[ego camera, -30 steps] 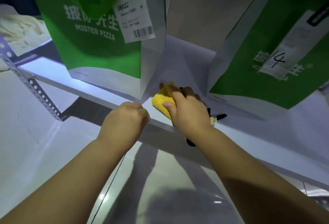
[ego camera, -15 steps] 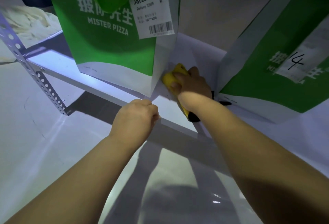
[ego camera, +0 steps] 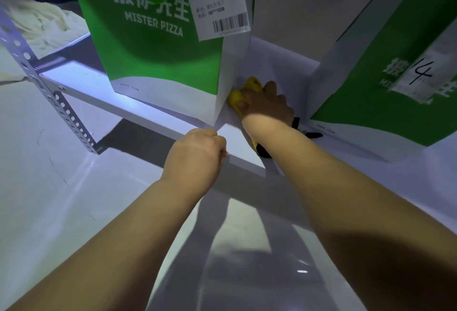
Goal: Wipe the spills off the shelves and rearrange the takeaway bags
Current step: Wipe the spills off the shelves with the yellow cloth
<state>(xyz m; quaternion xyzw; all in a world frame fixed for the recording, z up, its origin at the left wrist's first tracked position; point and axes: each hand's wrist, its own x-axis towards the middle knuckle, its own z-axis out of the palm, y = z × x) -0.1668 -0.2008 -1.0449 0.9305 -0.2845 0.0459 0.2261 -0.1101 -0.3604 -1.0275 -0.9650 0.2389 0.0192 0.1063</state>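
— The shelf [ego camera: 138, 110] first: what stands on it?

— Two green and white takeaway bags, both upright. The left bag [ego camera: 153, 46] reads MISTER PIZZA. The right bag [ego camera: 385, 105] stands apart from it, with bare shelf between them. Neither has shifted on the board over the last second. Both sit larger in view now.

— And the perforated post [ego camera: 58, 99]?

— At the shelf's left front corner, as before. A pale crumpled cloth [ego camera: 42, 24] lies beyond it.

— The hands?

— The right hand [ego camera: 268, 103] has moved. A second ago it was by the shelf's front edge. Now it is deeper in the gap, hard against the left bag's white side wall. The left hand [ego camera: 197, 156] has kept its place at the front edge, fingers curled into a fist with nothing seen in them.

— Where is the yellow sponge [ego camera: 236, 95]?

— Under the right hand's fingers, which curl over and clamp it to the shelf. Its end touches the left bag's side, further back than before.

— Anything smaller?

— A white label [ego camera: 220, 6] on the left bag reads J8022, and one on the right bag reads 14. Something dark [ego camera: 314, 134] lies beside the right wrist. I can't tell what it is.
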